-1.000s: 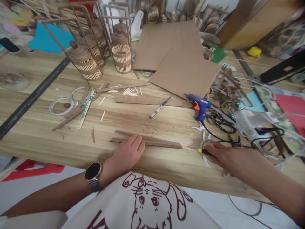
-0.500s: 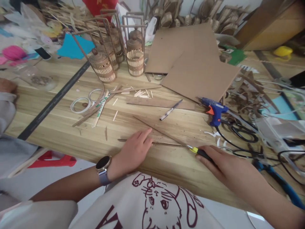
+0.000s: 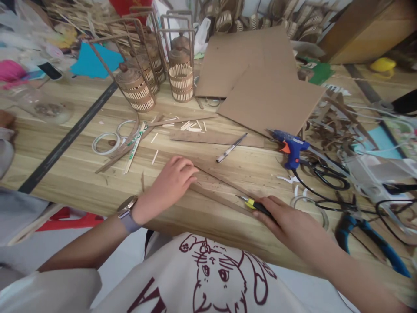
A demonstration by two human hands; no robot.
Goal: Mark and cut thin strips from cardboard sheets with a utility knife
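My left hand (image 3: 174,180), with a watch at the wrist, has its fingers closed at the far left end of a thin brown strip (image 3: 224,180). In my right hand (image 3: 289,221) is a craft knife (image 3: 250,203) with a black and yellow handle, its blade pointing left. The strip's other end reaches toward the right fingers, which partly hide it. A second, wider brown strip (image 3: 216,199) lies just nearer to me, below the knife tip. Beyond them are a pen (image 3: 232,148) and a flat cardboard strip (image 3: 202,138).
A blue glue gun (image 3: 291,148), black scissors (image 3: 332,176) and blue-black pliers (image 3: 368,234) lie at the right. Tape rings (image 3: 106,143) are left. Small lantern-like baskets (image 3: 181,83) and cardboard sheets (image 3: 270,98) stand farther back. Another person's sleeve (image 3: 4,148) shows at the left edge.
My left hand has moved left and away from me, from resting with fingers extended to closing at the strip's end. The knife has shifted slightly left, and the nearer strip lies at a new angle.
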